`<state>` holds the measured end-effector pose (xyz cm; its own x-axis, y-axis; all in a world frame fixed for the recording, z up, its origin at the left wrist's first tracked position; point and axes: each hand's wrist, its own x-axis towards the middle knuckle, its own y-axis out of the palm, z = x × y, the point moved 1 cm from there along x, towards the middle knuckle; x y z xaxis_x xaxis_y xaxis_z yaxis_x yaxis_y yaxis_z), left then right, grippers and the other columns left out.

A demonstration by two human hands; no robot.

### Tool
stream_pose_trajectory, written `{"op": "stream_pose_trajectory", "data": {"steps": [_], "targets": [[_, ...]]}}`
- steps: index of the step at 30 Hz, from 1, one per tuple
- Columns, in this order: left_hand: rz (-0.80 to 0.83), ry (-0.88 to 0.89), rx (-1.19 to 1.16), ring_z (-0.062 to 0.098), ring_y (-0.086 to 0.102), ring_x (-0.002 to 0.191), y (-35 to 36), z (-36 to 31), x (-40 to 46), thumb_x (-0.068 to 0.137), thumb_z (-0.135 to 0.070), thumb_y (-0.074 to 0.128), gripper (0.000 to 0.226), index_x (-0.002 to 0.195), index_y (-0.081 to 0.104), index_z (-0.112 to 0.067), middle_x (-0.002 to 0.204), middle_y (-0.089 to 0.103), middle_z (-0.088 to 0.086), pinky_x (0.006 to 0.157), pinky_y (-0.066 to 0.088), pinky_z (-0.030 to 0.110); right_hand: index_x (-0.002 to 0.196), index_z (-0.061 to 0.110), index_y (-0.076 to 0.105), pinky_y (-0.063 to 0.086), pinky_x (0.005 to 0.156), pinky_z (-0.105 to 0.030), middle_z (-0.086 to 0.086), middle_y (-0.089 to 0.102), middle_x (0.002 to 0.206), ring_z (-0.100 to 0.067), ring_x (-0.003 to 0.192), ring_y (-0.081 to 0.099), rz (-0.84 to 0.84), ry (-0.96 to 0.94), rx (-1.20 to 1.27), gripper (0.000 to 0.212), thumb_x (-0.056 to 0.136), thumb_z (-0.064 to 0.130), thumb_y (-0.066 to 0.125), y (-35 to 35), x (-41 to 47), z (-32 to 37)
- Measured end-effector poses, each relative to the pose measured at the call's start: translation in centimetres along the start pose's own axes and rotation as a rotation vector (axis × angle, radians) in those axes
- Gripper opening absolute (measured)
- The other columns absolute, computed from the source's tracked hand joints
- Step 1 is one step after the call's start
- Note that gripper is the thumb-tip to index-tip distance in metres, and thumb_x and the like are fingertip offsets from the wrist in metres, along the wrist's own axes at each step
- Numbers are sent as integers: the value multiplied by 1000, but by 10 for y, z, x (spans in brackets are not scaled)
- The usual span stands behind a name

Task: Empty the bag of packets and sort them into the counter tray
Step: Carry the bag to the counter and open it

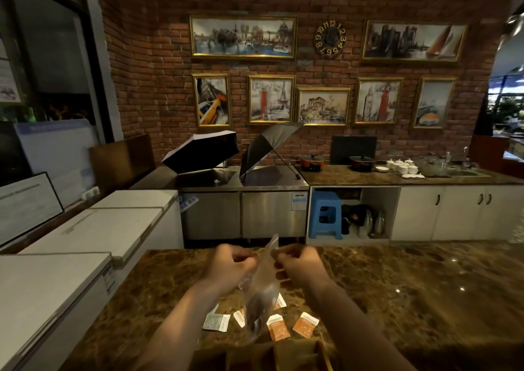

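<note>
A clear plastic bag [262, 288] hangs between both hands above the brown marble counter [397, 299]. My left hand [229, 265] pinches its left top edge and my right hand [300, 264] pinches the right top edge. Several packets lie on the counter below the bag: a grey-green one [216, 322] at the left, orange ones [278, 331] [305, 324] at the right, others partly hidden behind the bag. A brown divided tray [283, 353] sits at the near edge, its compartments dark and mostly cut off by the frame.
White chest freezers [85, 243] stand along the left. Across the aisle a steel counter holds two open umbrellas [204, 152], and a marble worktop [397, 176] carries pots and white cups. A blue stool [326, 214] sits in the cabinet below.
</note>
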<state>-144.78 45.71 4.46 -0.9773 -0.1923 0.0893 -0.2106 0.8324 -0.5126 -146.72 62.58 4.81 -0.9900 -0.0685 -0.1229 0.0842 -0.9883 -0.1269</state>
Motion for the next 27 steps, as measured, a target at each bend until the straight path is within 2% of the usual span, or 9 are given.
{"op": "stream_pose_trajectory", "data": {"steps": [3,6,9,11,13,15,18,22,27], "targets": [[-31,-115,-192,14,71,86,6,3,-2,87,-26,72,25,112,69,-21,96,73,1,61,56,24,110,8,63,63,66,-34,-14,73,102,-27,88,74,100,69,103,18,95,17,68,11,-8,5],[-51,-150,-269,15,72,83,8,1,-5,89,-22,70,23,112,68,-20,93,74,3,58,55,22,107,2,66,62,79,-48,-20,75,104,-36,96,74,91,102,196,21,93,18,71,19,-12,11],[-53,-161,-323,16,71,76,9,-1,-6,88,-19,70,12,99,73,-20,87,75,5,55,51,22,104,0,68,60,85,-51,-20,76,100,-33,88,76,82,123,220,19,93,15,71,20,-11,16],[-51,-157,-355,16,68,69,10,-3,-7,87,-15,68,8,88,76,-18,79,74,6,54,51,25,104,-3,70,61,82,-48,-19,77,95,-29,81,75,92,155,247,17,95,12,67,20,-7,17],[-51,-175,-409,15,67,59,11,-6,-10,88,-13,68,10,82,75,-14,72,70,9,53,54,26,100,-3,71,62,78,-45,-17,76,88,-30,83,75,96,191,286,14,95,9,65,19,-5,17],[-61,-204,-454,16,69,56,12,-5,-13,88,-12,70,11,78,73,-14,69,71,9,58,58,27,96,-3,72,62,81,-45,-17,75,86,-32,87,75,116,219,296,12,95,7,64,19,-4,15],[-67,-251,-523,23,69,65,13,-3,-14,87,-13,72,7,80,72,-12,71,71,10,61,58,31,93,-1,74,62,78,-41,-15,76,85,-29,86,75,130,202,240,13,95,7,64,20,-5,14],[-111,-328,-568,21,66,64,13,-2,-12,88,-17,70,13,90,73,-5,72,70,9,51,52,26,91,4,73,59,71,-34,-12,74,89,-22,80,72,106,162,119,13,96,12,64,19,-2,14],[-200,-410,-510,23,65,75,15,4,-8,90,-22,69,14,89,70,-7,81,70,9,66,53,33,96,8,68,51,63,-30,-7,72,86,-14,66,68,40,71,-81,11,98,16,61,21,0,12]]}}
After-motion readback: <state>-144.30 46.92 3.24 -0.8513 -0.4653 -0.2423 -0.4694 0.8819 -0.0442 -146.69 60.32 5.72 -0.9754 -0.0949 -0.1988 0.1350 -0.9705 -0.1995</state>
